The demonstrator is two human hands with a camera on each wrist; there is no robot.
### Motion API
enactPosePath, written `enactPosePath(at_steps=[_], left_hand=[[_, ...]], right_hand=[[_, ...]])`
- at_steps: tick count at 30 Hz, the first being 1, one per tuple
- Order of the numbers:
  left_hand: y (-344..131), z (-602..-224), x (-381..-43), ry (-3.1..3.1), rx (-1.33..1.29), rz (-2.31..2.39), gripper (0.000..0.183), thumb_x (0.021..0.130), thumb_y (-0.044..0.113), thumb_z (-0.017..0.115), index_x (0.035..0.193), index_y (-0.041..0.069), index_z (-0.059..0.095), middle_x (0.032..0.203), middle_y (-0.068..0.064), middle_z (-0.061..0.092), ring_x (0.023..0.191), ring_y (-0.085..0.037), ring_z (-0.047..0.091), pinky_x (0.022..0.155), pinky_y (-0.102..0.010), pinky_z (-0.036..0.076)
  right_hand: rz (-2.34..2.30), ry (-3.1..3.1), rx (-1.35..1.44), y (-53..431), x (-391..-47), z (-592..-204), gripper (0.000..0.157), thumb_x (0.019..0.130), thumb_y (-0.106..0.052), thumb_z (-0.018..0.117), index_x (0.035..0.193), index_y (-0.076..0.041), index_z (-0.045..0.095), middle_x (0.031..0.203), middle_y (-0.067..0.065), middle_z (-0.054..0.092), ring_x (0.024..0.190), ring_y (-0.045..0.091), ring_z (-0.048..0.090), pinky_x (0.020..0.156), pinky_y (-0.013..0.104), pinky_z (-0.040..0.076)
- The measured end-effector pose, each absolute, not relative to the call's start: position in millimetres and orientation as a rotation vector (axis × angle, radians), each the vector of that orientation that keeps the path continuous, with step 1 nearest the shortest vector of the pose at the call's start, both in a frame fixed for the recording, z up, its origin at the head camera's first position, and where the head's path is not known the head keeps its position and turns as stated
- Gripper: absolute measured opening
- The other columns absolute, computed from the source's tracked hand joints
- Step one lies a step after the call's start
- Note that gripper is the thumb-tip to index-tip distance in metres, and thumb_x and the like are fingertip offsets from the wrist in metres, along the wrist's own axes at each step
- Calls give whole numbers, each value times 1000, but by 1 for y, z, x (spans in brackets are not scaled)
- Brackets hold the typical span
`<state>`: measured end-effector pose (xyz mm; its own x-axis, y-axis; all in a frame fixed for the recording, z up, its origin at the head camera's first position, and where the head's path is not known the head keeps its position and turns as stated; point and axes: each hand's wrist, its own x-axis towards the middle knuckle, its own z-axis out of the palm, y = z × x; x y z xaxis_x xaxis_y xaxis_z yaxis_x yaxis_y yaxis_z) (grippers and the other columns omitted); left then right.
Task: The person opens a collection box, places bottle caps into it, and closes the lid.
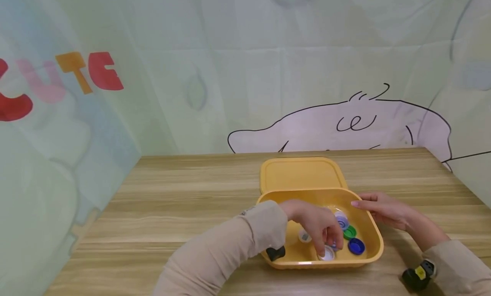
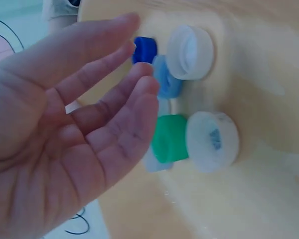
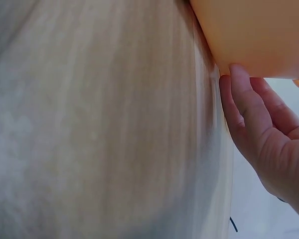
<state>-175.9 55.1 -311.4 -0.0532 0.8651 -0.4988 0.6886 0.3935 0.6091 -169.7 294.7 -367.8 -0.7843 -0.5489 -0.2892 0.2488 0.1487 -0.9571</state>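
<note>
A yellow plastic box (image 1: 373,236) stands on the table with several bottle caps inside. My left hand (image 1: 320,223) reaches down into it, fingertips beside a white cap (image 1: 327,254). In the left wrist view the thumb and fingers are apart, with nothing seen between them. Around that hand lie a green cap (image 1: 349,232), a dark blue cap (image 1: 356,246), a lilac cap (image 1: 342,222) and another white cap (image 2: 212,142). My right hand (image 1: 389,211) holds the box's right side, thumb over the rim and fingers against the outer wall.
A yellow lid (image 1: 301,174) lies flat on the wooden table (image 1: 192,193) behind the box. A printed cloth backdrop (image 1: 238,74) hangs around the table's back and left. On my right wrist sits a black device (image 1: 418,277).
</note>
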Motion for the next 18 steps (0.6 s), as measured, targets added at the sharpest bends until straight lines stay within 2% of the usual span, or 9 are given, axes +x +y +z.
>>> enactPosePath(at_steps=[5,11,14,18], left_hand=[[50,-298,-173,1795,1374,280,37,84,9,69,118,4,58,107,-3,59,92,-2,53,80,-8,40],[22,-273,-174,1853,1372,436,35,87,11,65,121,5,57,113,-3,59,96,-3,53,83,-10,41],[-3,-263,-179,1930,1355,557,34,88,13,64,121,8,58,109,2,59,96,-5,54,83,-14,43],[-36,-254,-190,2082,1272,692,32,87,17,64,118,11,60,106,5,60,96,-8,54,81,-19,45]], right_hand=[[-1692,1832,-289,295,-170,-368,35,98,-16,45,122,9,51,105,5,64,95,16,62,82,34,52],[-1635,1901,-257,292,-171,-367,51,99,-20,46,130,18,35,111,7,62,98,16,60,85,34,51],[-1612,1926,-248,294,-174,-364,56,99,-24,45,133,18,32,115,5,61,101,14,59,87,36,49],[-1618,1931,-267,304,-177,-359,54,100,-26,41,135,14,33,118,1,60,104,10,57,90,43,47]])
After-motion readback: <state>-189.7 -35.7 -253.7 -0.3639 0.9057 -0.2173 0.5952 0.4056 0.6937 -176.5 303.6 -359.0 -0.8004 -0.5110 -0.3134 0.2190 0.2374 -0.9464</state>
